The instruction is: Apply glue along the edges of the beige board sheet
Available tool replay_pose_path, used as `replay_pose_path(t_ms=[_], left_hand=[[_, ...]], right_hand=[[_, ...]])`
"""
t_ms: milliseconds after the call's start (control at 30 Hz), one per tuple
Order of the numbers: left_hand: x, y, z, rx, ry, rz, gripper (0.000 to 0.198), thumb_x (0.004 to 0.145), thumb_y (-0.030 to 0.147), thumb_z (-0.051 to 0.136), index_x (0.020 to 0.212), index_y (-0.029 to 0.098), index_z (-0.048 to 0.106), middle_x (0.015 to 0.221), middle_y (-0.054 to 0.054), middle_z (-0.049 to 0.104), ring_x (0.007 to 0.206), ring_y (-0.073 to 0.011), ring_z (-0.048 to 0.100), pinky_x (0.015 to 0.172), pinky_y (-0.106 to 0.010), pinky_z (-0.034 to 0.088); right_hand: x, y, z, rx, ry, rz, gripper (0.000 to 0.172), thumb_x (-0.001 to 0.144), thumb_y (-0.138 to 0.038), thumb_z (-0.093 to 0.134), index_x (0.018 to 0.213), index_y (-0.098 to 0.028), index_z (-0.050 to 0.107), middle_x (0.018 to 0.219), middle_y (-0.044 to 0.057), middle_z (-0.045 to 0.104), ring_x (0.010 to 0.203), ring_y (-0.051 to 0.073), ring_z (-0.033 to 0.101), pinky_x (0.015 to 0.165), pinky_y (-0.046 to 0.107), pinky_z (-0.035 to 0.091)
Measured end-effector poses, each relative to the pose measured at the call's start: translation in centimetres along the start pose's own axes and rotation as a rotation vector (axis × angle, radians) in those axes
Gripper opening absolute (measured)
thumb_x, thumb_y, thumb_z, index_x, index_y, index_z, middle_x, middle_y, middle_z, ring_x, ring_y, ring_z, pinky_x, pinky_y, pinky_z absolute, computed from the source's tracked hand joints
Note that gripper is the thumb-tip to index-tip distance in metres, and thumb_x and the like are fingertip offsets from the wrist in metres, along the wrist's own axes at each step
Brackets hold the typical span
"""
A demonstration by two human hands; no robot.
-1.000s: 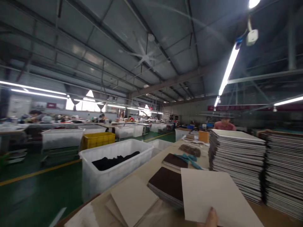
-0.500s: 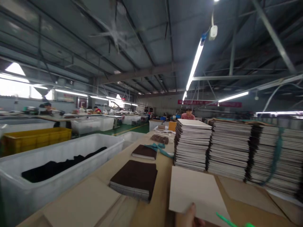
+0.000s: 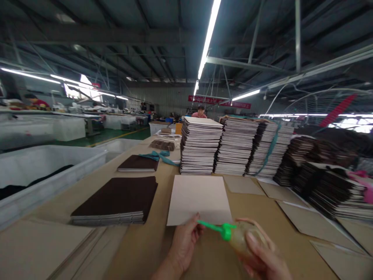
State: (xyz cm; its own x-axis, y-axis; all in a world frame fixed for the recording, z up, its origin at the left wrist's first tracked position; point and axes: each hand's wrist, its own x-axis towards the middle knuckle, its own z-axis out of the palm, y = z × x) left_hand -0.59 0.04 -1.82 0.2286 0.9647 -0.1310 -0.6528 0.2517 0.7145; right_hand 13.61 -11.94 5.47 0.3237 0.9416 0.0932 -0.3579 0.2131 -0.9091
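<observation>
A pale square board [image 3: 201,194] lies in front of me, its near edge pinched by my left hand [image 3: 184,243], thumb on top and fingers curled below. In my right hand [image 3: 264,251] is a translucent squeeze bottle [image 3: 240,238] with a yellowish content, tipped to the left. Its long green nozzle [image 3: 214,226] ends close to my left thumb, by the board's near edge; whether it touches cannot be made out. To the left of the board sits a stack of dark brown covered sheets [image 3: 116,196].
Tall stacks of boards [image 3: 201,146] stand behind the board, some tied with teal cloth strips [image 3: 269,149]. Loose brown boards [image 3: 314,219] lie at right. A white bin [image 3: 87,165] borders the table's left side. Another person [image 3: 199,112] is beyond the stacks.
My view has swung right. The squeeze bottle and my right hand have come into view, with the nozzle now near my left thumb. My left hand still grips the board.
</observation>
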Motion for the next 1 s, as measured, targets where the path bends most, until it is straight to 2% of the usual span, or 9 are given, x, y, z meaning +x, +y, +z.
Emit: replay_pose_path(t_ms=[133, 233, 300, 433, 533, 667, 767, 867, 1000], left_hand=[[0.4, 0.2, 0.1, 0.007, 0.038, -0.039, 0.046, 0.049, 0.037, 0.092, 0.079, 0.012, 0.067, 0.073, -0.001, 0.064, 0.06, -0.0112, 0.059, 0.051, -0.019, 0.048], [0.5, 0.5, 0.3, 0.01, 0.049, -0.041, 0.046, 0.047, 0.038, 0.093, 0.076, 0.013, 0.066, 0.07, 0.001, 0.063, 0.059, -0.0103, 0.059, 0.05, -0.018, 0.047], [0.3, 0.6, 0.4, 0.023, 0.047, -0.034, 0.045, 0.049, 0.038, 0.092, 0.075, 0.013, 0.066, 0.069, 0.001, 0.062, 0.059, -0.01, 0.058, 0.051, -0.018, 0.047], [0.0, 0.2, 0.5, 0.081, 0.011, -0.008, 0.041, 0.054, 0.038, 0.089, 0.074, 0.01, 0.066, 0.068, -0.001, 0.062, 0.059, -0.0114, 0.058, 0.053, -0.02, 0.047], [-0.2, -0.2, 0.5, 0.135, -0.039, 0.034, 0.035, 0.061, 0.038, 0.083, 0.076, 0.011, 0.066, 0.068, -0.002, 0.062, 0.058, -0.0129, 0.057, 0.053, -0.023, 0.046], [-0.6, 0.0, 0.9, 0.224, -0.117, 0.108, 0.023, 0.068, 0.03, 0.075, 0.083, 0.014, 0.067, 0.073, -0.003, 0.065, 0.062, -0.0153, 0.056, 0.053, -0.024, 0.044], [-1.1, 0.5, 1.3, 0.271, -0.164, 0.152, 0.021, 0.07, 0.03, 0.072, 0.083, 0.014, 0.067, 0.072, -0.003, 0.064, 0.061, -0.0157, 0.054, 0.053, -0.024, 0.042], [-1.5, 0.8, 1.5, 0.298, -0.177, 0.17, 0.021, 0.07, 0.031, 0.072, 0.081, 0.015, 0.066, 0.07, -0.002, 0.062, 0.06, -0.015, 0.052, 0.054, -0.024, 0.042], [-1.7, 0.9, 1.5, 0.317, -0.185, 0.158, 0.017, 0.071, 0.03, 0.072, 0.076, 0.015, 0.065, 0.064, -0.001, 0.059, 0.058, -0.0142, 0.051, 0.053, -0.023, 0.041]], right_hand=[[0.6, -2.9, -2.9, -0.03, 0.135, -0.103, 0.043, 0.072, -0.048, 0.075, 0.106, -0.024, 0.063, 0.092, 0.004, 0.062, 0.061, 0.014, 0.053, 0.044, 0.019, 0.043], [1.2, -4.8, -4.4, -0.016, 0.209, -0.153, 0.036, 0.073, -0.045, 0.074, 0.101, -0.024, 0.065, 0.094, 0.004, 0.061, 0.07, 0.017, 0.056, 0.051, 0.021, 0.049], [1.4, -5.3, -4.5, -0.037, 0.202, -0.16, 0.035, 0.074, -0.045, 0.073, 0.101, -0.023, 0.064, 0.094, 0.004, 0.06, 0.072, 0.017, 0.055, 0.052, 0.021, 0.049], [1.3, -3.7, -2.9, -0.218, 0.083, -0.093, 0.056, 0.071, -0.05, 0.075, 0.116, -0.023, 0.058, 0.078, 0.002, 0.06, 0.06, 0.015, 0.05, 0.046, 0.02, 0.041], [1.4, -1.7, -1.2, -0.531, 0.021, -0.095, 0.058, 0.073, -0.056, 0.071, 0.119, -0.024, 0.056, 0.077, 0.001, 0.062, 0.062, 0.018, 0.055, 0.05, 0.023, 0.043], [2.7, 0.1, 0.7, -0.904, -0.094, -0.437, 0.041, 0.077, -0.051, 0.068, 0.108, -0.025, 0.061, 0.103, 0.003, 0.063, 0.091, 0.023, 0.06, 0.075, 0.029, 0.049], [3.7, 0.4, 1.8, -0.977, -0.218, -0.636, 0.029, 0.086, -0.041, 0.062, 0.11, -0.026, 0.057, 0.103, 0.001, 0.061, 0.089, 0.018, 0.06, 0.074, 0.024, 0.048], [4.2, 0.4, 2.5, -0.985, -0.296, -0.726, 0.025, 0.09, -0.035, 0.06, 0.112, -0.026, 0.054, 0.102, 0.001, 0.058, 0.089, 0.017, 0.058, 0.074, 0.023, 0.046], [4.4, 0.7, 2.9, -0.991, -0.316, -0.761, 0.025, 0.092, -0.032, 0.059, 0.114, -0.026, 0.051, 0.103, 0.001, 0.056, 0.089, 0.017, 0.056, 0.076, 0.023, 0.045]])
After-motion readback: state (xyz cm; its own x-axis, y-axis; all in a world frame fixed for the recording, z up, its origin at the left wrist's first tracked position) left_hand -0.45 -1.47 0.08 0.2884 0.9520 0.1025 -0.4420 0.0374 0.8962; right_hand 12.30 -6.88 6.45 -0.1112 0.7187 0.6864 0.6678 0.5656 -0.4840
